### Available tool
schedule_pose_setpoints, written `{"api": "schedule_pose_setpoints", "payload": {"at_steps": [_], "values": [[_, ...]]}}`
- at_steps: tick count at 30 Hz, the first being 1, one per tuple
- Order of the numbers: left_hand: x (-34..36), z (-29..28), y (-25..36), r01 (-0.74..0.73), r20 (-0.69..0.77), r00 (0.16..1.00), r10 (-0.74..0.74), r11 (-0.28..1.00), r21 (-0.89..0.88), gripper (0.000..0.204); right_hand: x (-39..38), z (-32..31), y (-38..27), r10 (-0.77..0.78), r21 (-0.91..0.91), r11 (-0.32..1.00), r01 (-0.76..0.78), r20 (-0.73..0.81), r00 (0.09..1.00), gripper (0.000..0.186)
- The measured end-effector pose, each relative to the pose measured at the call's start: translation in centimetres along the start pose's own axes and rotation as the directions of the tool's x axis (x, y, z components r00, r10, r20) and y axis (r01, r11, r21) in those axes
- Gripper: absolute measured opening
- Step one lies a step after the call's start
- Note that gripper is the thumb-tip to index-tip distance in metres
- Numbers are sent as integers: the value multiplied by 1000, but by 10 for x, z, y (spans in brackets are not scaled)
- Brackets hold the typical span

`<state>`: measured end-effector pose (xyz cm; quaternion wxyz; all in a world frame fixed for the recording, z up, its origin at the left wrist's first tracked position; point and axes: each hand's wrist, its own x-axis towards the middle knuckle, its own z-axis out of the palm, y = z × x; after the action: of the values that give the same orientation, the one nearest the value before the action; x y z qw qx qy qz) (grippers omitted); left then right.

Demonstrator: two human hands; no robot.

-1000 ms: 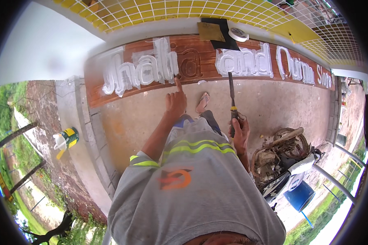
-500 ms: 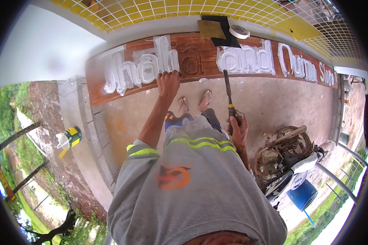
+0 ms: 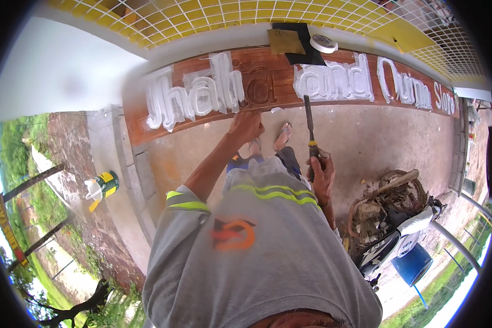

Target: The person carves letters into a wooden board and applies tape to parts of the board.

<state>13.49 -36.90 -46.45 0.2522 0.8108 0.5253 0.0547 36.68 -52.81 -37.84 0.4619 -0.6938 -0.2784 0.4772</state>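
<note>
A long reddish-brown wooden signboard (image 3: pixel 268 82) with carved letters (most filled white, one still bare wood near the middle) lies along the concrete floor, while a dark-bladed chisel (image 3: pixel 310 131) with a yellow-banded handle points toward its lower edge.

A signboard (image 3: pixel 268 90) runs across the upper middle of the frame. The left hand (image 3: pixel 246 127) rests on its lower edge; the right hand (image 3: pixel 322 175), lower right of it, holds a chisel (image 3: pixel 309 128) pointing up at the board. A motorcycle (image 3: pixel 391 229) stands at right, a can (image 3: pixel 104 186) at left.
</note>
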Motion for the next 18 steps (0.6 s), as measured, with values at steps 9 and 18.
{"api": "schedule_pose_setpoints", "payload": {"at_steps": [9,18], "values": [[1,-12,-20,44,-498,865,-60,998,-44,10,6,-7,7,23,-81,997,-19,53,998,26],[-23,-11,6,-365,-248,919,307,899,-241,6,9,-2,-1,-2,-49,999,5,56,998,22]]}}
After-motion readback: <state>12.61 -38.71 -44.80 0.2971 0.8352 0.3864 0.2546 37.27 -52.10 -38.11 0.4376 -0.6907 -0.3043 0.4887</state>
